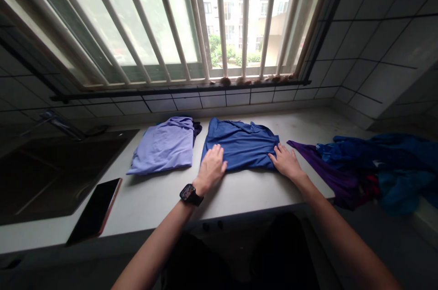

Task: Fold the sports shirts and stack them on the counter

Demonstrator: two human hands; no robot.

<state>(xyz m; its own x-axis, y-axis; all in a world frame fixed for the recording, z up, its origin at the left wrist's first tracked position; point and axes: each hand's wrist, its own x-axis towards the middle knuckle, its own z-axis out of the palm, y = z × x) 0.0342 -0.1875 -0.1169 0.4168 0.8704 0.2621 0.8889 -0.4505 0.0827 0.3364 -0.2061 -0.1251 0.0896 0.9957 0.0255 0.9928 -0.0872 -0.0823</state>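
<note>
My left hand [212, 168] lies open on a blue shirt [241, 144], fingers spread, pressing flat without gripping. My right hand [286, 162] rests open the same way on the shirt's far side. The shirt lies folded between them on a white counter [219, 194]. Left of my left hand sits a folded lilac shirt [163, 146], and past that a dark sink [58, 171]. A phone [95, 210] lies nearer me, below and left of that hand. Right of my right hand is a heap of blue and purple clothes [372, 171]. Beyond the counter, a barred window [171, 25] meets a tiled wall [376, 52].
</note>
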